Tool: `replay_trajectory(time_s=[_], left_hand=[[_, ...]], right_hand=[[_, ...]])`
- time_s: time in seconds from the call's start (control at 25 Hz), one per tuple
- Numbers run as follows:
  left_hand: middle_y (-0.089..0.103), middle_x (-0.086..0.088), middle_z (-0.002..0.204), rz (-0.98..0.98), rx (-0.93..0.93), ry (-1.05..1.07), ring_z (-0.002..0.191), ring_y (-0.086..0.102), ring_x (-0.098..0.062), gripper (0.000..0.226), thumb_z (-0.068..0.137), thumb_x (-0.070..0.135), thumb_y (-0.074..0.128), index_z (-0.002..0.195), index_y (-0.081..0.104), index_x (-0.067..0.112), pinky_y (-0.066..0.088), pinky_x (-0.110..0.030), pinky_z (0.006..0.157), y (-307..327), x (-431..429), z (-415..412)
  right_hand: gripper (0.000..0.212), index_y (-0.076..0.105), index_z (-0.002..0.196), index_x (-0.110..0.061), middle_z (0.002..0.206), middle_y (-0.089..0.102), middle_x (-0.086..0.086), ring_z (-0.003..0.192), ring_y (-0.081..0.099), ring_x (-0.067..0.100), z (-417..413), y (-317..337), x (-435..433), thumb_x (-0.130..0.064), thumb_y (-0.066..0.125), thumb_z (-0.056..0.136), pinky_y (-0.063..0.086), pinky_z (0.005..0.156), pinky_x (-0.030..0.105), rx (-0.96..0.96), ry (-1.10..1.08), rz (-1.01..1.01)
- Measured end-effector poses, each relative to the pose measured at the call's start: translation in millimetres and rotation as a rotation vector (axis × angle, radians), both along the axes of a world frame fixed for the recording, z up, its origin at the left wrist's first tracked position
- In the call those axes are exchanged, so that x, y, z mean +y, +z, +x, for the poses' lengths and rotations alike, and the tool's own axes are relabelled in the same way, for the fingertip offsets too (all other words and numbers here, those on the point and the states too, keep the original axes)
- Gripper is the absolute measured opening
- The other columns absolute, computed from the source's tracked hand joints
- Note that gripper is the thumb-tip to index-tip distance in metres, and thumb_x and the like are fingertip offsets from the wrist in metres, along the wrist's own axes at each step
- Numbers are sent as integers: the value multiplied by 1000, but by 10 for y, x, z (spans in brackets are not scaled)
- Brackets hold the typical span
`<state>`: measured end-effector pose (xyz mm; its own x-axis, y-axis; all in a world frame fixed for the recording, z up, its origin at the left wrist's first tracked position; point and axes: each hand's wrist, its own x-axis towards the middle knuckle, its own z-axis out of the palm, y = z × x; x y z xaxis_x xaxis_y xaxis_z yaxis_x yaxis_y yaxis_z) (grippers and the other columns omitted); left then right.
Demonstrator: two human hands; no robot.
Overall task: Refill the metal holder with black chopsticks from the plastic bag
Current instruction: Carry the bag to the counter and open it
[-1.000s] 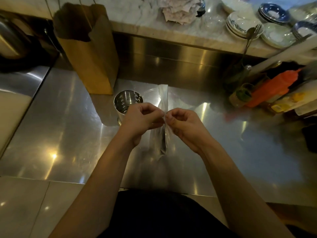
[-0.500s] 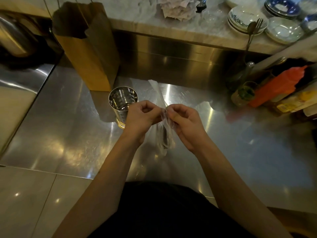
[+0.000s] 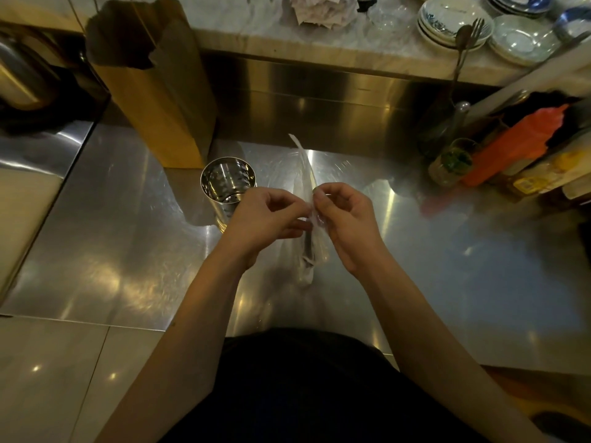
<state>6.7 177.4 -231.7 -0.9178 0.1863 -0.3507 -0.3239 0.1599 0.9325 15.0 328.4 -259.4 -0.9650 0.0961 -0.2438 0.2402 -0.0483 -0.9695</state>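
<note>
A clear plastic bag stands upright over the steel counter, its twisted top pointing away from me. Dark chopsticks show through its lower part. My left hand pinches the bag's left side with thumb and fingers. My right hand pinches its right side, and the two hands almost touch. The perforated metal holder stands upright just left of my left hand, with nothing visible inside it.
A tall brown paper bag stands behind the holder. Sauce bottles, an orange squeeze bottle and a small jar crowd the right side. Stacked plates and paper sit on the marble ledge behind. The steel counter spreads around my hands.
My fingers keep working at the bag's neck; the bag's loose top has tilted from upright toward the left. The holder stays where it was.
</note>
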Motion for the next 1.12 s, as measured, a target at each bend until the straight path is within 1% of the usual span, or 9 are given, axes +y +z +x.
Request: replay_trajectory(time_s=[0.24, 0.32, 0.4, 0.48, 0.56, 0.64, 0.72, 0.92, 1.12], left_hand=[[73, -15, 83, -45, 51, 31, 76, 74, -21, 9, 88, 3, 63, 79, 65, 7, 60, -29, 71, -63, -3, -42], [73, -18, 86, 1, 31, 58, 80, 75, -21, 8, 89, -2, 58, 81, 59, -2, 59, -28, 70, -109, 12, -30], [74, -16, 90, 52, 17, 88, 85, 75, -20, 5, 90, -3, 55, 87, 57, -7, 60, -30, 72, -154, 16, -15], [74, -15, 91, 58, 12, 151, 86, 74, -19, 9, 89, -1, 58, 91, 56, -9, 59, -31, 73, -188, -16, -21], [74, -13, 93, 0, 27, 196, 86, 74, -21, 11, 86, 4, 64, 91, 56, -2, 60, -33, 74, -185, -48, -50], [72, -10, 98, -62, 44, 185, 88, 72, -21, 16, 83, 10, 70, 94, 58, 11, 61, -34, 74, -168, -27, -68], [71, -7, 99, -94, 62, 142, 89, 72, -19, 22, 82, 14, 73, 100, 60, 16, 61, -33, 73, -163, 20, -64], [71, -5, 97, -62, 39, 117, 87, 72, -18, 33, 81, 12, 74, 111, 62, 16, 60, -28, 71, -150, 8, -33], [68, -10, 99, -102, 73, 145, 78, 70, -17, 32, 86, 7, 63, 115, 63, 21, 56, -23, 62, -129, -24, -23]], right_hand=[[10, 61, 101, -2, 77, 68, 4, 74, 68, 18, -2, 79, -62, -7, 55, 94, 59, 79, 41, -55, -38, -124], [11, 58, 101, 1, 70, 69, 1, 69, 71, 16, -13, 123, -53, -5, 50, 96, 60, 68, 33, -112, -77, -272], [11, 59, 97, -1, 72, 67, 1, 71, 71, 19, -21, 126, -25, -7, 49, 97, 59, 71, 33, -158, -138, -355], [10, 60, 94, -6, 77, 64, 2, 74, 65, 17, -22, 108, 16, -10, 51, 97, 59, 77, 36, -173, -208, -297], [6, 59, 97, -9, 81, 62, 2, 73, 63, 13, -29, 116, 41, -12, 54, 96, 60, 72, 31, -148, -232, -153], [4, 59, 98, -16, 88, 64, 1, 73, 67, 12, -36, 146, 45, -16, 57, 95, 58, 63, 23, -114, -174, 43], [7, 57, 100, -23, 92, 65, 0, 76, 70, 14, -40, 178, 34, -21, 59, 93, 59, 63, 24, -118, -56, 194], [20, 58, 105, -23, 89, 68, 3, 71, 73, 16, -20, 214, 82, -16, 65, 87, 57, 58, 23, -248, 113, 194], [19, 60, 98, -26, 79, 66, 5, 62, 71, 13, 8, 253, 193, -9, 57, 89, 57, 55, 21, -131, 52, 372]])
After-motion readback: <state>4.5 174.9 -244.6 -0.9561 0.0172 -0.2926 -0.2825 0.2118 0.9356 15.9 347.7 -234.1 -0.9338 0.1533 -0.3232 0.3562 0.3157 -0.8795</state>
